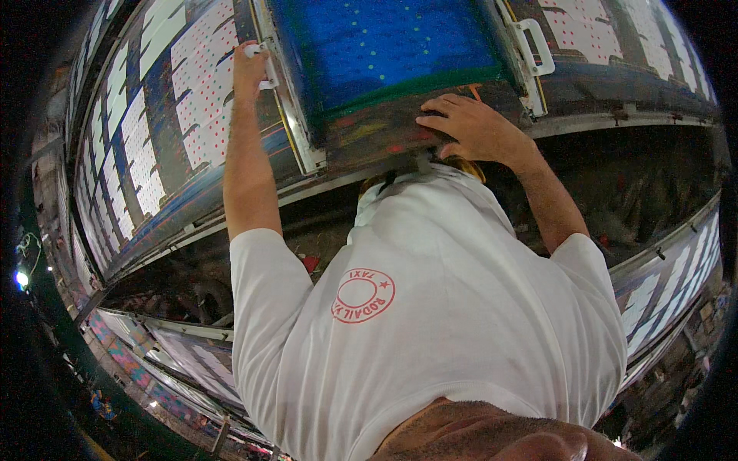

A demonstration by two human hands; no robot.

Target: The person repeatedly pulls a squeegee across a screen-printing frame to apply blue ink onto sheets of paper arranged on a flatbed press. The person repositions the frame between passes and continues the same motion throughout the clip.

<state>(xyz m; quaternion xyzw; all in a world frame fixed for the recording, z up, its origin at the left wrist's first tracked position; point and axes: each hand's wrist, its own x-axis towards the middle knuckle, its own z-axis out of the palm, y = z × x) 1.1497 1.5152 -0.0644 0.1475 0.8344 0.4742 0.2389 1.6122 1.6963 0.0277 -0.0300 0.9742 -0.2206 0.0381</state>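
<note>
A printing screen (400,58) with blue mesh, a row of small pale dots and a green lower border lies on the long table in front of me. My left hand (247,71) is wrapped round a white handle (269,77) on the screen's left metal rail. My right hand (469,127) rests with its fingers apart near the table's front edge, just below the screen's green border and holding nothing. On the right rail, a second white handle (536,48) has no hand on it.
Pale fabric pieces printed with red dots (201,100) lie along the table left of the screen. More dotted pieces (578,31) lie to its right. A metal rail (165,247) runs along the front edge. Another table (665,288) with pale pieces stands behind me.
</note>
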